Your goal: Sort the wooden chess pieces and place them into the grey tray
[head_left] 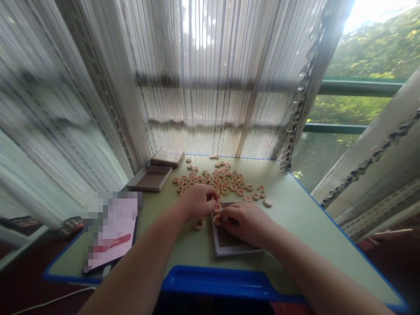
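My right hand (244, 218) reaches over a shallow open box (234, 253), its fingers closed on a round wooden xiangqi piece (217, 220) at the box's left side. Just behind that one, another xiangqi piece (217, 208) with a red character lies in the box's far left corner. My left hand (198, 202) is at this corner, thumb and fingers curled together at the piece's edge. Part of the box's inside is hidden under my right hand. A loose piece with a dark character (199, 224) lies on the table left of the box.
Many red and black xiangqi pieces (226, 179) are spread behind my hands on the pale green table (295, 245). One blank-looking piece (267, 203) lies to the right. At the left are a box lid (149, 179), a stacked bundle (167, 156) and a tablet (114, 236).
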Demonstrator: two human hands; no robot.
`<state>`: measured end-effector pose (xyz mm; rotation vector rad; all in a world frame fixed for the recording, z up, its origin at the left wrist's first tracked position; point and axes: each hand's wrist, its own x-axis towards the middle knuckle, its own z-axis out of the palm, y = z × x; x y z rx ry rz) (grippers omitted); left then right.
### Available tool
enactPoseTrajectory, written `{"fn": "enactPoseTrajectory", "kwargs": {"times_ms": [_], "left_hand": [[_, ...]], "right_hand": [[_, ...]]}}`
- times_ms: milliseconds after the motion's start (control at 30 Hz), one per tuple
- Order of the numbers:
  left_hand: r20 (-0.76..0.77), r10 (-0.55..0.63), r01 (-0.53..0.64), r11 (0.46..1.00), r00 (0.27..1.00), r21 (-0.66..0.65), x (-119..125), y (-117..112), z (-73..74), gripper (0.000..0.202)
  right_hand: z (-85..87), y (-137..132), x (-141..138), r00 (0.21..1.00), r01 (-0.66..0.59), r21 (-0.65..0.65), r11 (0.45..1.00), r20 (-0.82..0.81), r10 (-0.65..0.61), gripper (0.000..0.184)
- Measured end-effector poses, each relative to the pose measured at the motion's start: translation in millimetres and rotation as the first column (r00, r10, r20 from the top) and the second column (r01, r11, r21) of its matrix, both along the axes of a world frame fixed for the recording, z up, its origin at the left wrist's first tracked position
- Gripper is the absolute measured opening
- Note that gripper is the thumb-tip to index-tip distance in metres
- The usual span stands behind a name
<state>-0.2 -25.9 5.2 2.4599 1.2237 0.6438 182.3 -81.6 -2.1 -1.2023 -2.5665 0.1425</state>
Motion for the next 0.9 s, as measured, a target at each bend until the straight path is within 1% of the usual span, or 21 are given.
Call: {"fn": "enactPoseTrajectory", "kwargs": {"times_ms": [67,267,500,733,900], "left_hand": [[-0.013,0.012,-0.012,1.000,1.000,0.001,-0.1,0.5,-0.3,0.021],[-0.048,-0.023,0.022,1.000,0.999,-0.007,1.5,-1.1,0.8,0.022],[-0.036,-0.006,0.004,0.999,0.999,-0.054,-0.1,0.4,-2.2,0.025],[-0.044,0.002,-0.003,1.000,0.999,-0.013,0.0,-0.9,0.2,0.026],[-0.058,0.018,-0.019,1.000,0.998,-0.017,-0.2,-0.1,-1.5,0.025]], "right_hand": [[0.5,-0.5,-0.8,1.000,0.002,0.004,1.000,0.000,-0.002,0.021],[0.0,-0.4,-3.2,0.999,0.042,0.041,0.998,0.016,-0.043,0.022],[-1.4,1.7,-3.1,0.999,0.050,0.006,0.999,-0.006,-0.049,0.023],[4.9,-0.1,-3.8,0.999,0.045,0.066,0.997,-0.012,-0.045,0.024],[4.6,-0.7,-3.6,1.000,0.023,0.068,0.997,0.017,-0.024,0.027]]}}
